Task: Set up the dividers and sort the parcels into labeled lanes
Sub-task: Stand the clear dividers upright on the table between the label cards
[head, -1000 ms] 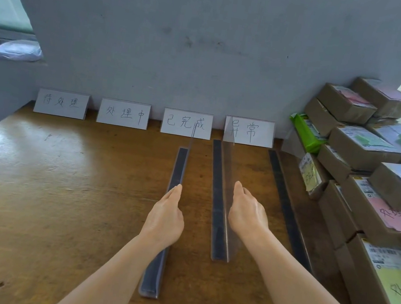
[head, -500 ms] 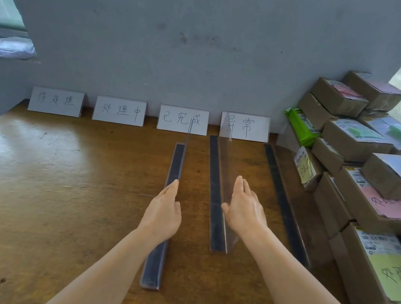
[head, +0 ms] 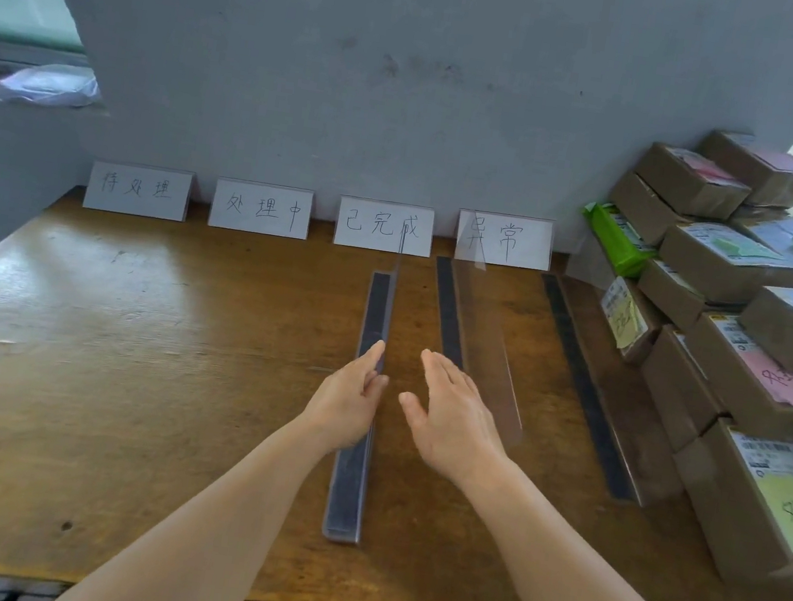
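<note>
Three clear dividers with dark base strips lie lengthwise on the wooden table (head: 120, 363). My left hand (head: 347, 403) rests with straight fingers against the left divider (head: 347, 492), over its base strip. My right hand (head: 456, 426) hovers just to the right with straight fingers and holds nothing; it hides the near end of the middle divider (head: 449, 307). The right divider (head: 581, 387) lies beside the stacked parcels (head: 725, 265). Four handwritten label cards (head: 260, 207) stand along the wall.
Brown cardboard parcels with pink, green and yellow notes are piled along the right side, reaching the table's front edge. A green packet (head: 617, 239) leans at the back of the pile. A grey wall closes the back, with a window ledge on the left.
My right hand has shifted left, away from the middle divider's wall and closer to my left hand. The left hand stays at the left divider.
</note>
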